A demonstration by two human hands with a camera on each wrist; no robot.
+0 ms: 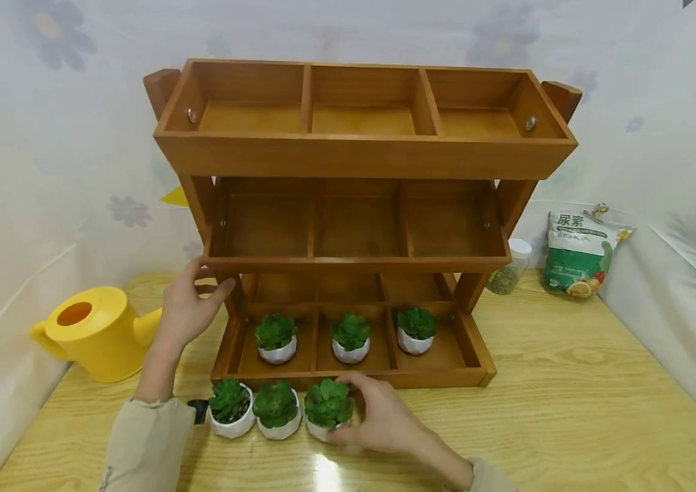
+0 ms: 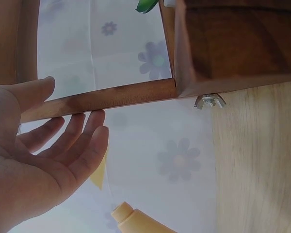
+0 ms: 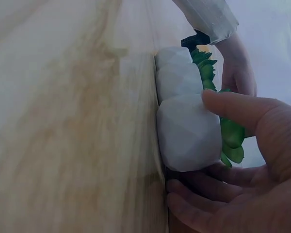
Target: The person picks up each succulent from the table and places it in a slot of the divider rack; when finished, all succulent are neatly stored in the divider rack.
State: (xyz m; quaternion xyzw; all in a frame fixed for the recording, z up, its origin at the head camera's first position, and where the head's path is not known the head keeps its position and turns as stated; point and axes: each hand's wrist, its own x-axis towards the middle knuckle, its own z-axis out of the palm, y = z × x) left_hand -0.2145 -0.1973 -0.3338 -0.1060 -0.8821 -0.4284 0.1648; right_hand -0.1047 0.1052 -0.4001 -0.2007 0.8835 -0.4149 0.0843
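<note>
In the head view my left hand (image 1: pixel 190 307) is at the left side of a three-tier wooden plant stand (image 1: pixel 366 157). The left wrist view has its thumb and fingers (image 2: pixel 89 128) on opposite sides of the side post (image 2: pixel 131 94), holding it. My right hand (image 1: pixel 381 413) grips the rightmost front potted succulent (image 1: pixel 328 403), which stands on the table. Its thumb (image 3: pixel 237 104) lies against the white faceted pot (image 3: pixel 189 133), the other fingers round the pot's far side. Two more potted succulents (image 1: pixel 278 408) (image 1: pixel 231 408) stand left of it in a row.
Three potted succulents (image 1: pixel 276 337) (image 1: pixel 350 336) (image 1: pixel 416 329) sit in the bottom tier, one per compartment. A yellow watering can (image 1: pixel 98 335) stands left. Behind, at right, are a white-lidded jar (image 1: pixel 510 266) and a clipped green-and-white bag (image 1: pixel 581 253). A wing nut (image 2: pixel 210 101) sticks out from the stand.
</note>
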